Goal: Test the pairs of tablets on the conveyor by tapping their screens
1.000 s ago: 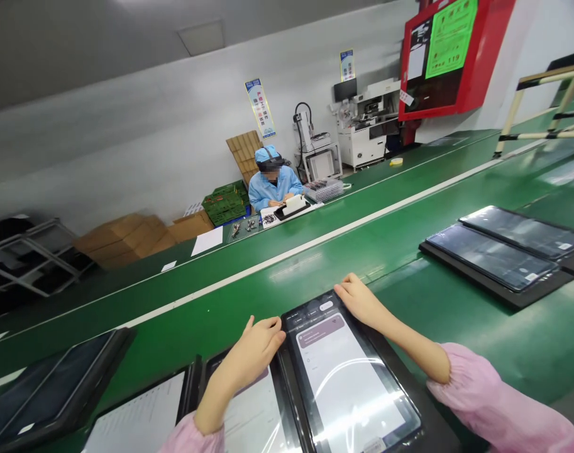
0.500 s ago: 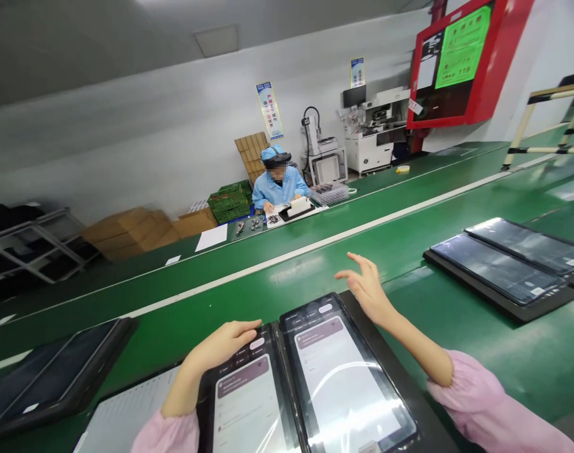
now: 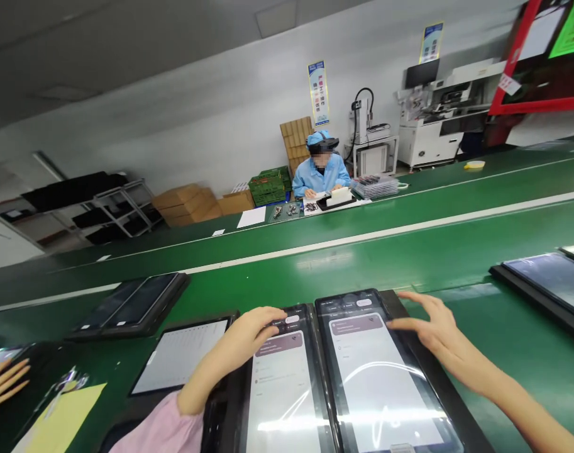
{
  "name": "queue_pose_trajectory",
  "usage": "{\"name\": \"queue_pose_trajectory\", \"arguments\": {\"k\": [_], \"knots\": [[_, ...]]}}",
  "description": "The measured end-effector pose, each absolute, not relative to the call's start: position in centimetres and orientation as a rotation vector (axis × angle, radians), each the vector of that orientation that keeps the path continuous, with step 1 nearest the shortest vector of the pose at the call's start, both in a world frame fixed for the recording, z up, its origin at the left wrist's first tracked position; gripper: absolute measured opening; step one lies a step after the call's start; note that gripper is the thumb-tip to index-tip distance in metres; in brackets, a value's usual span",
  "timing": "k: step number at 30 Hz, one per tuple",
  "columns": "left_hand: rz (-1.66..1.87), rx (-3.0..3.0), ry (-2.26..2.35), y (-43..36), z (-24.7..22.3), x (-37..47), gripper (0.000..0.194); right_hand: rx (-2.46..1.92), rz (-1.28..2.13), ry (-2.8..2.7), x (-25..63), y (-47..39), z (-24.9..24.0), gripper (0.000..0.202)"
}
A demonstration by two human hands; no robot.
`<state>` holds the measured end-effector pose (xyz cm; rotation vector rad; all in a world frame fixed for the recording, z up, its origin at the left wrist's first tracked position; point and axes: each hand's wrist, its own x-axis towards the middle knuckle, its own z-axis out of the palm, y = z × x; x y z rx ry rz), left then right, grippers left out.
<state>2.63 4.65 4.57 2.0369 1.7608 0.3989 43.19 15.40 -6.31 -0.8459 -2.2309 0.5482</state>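
Two tablets lie side by side on a black tray [image 3: 456, 402], both screens lit with a white page and a purple banner. My left hand [image 3: 249, 333] rests over the upper left corner of the left tablet [image 3: 281, 384], its fingers stretched over the dark top strip and the thumb apart. Beside the right tablet [image 3: 376, 371], my right hand [image 3: 435, 330] is spread, with one fingertip close to the tablet's right edge and another finger over the tray's top corner. Whether that fingertip touches the glass I cannot tell.
Another lit tablet [image 3: 185, 352] lies to the left, with a tray of dark tablets [image 3: 136, 302] beyond it. Another person's hand [image 3: 4, 384] is at the lower left, near yellow paper [image 3: 70, 415]. More tablets [image 3: 546, 283] lie right. A co-worker [image 3: 322, 167] sits across the green bench.
The view has swung left, bringing another person's hand into sight. My right hand has come down from above the tray to the right tablet's edge. My left hand remains at the left tablet's top.
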Motion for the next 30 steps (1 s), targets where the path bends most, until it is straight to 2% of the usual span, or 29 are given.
{"name": "queue_pose_trajectory", "arguments": {"k": [5, 11, 17, 24, 30], "knots": [[0.353, 2.243, 1.325, 3.7, 3.3, 3.0, 0.036, -0.766, 0.665, -2.374, 42.0, 13.7, -6.8, 0.060], [0.232, 2.215, 1.848, 7.6, 3.0, 4.7, 0.030, -1.187, 0.442, -2.010, 39.7, 16.9, -9.1, 0.044], [0.033, 2.129, 1.639, 8.1, 2.5, 7.9, 0.033, -1.276, 0.652, -1.829, 41.0, 16.7, -12.3, 0.042], [0.030, 2.102, 1.617, 8.4, 2.6, 8.5, 0.054, -1.279, 0.873, -1.713, 41.0, 16.4, -11.6, 0.046], [0.079, 2.076, 1.614, 8.6, 2.9, 8.4, 0.048, -1.287, 0.832, -1.739, 41.3, 16.2, -11.6, 0.050]]}}
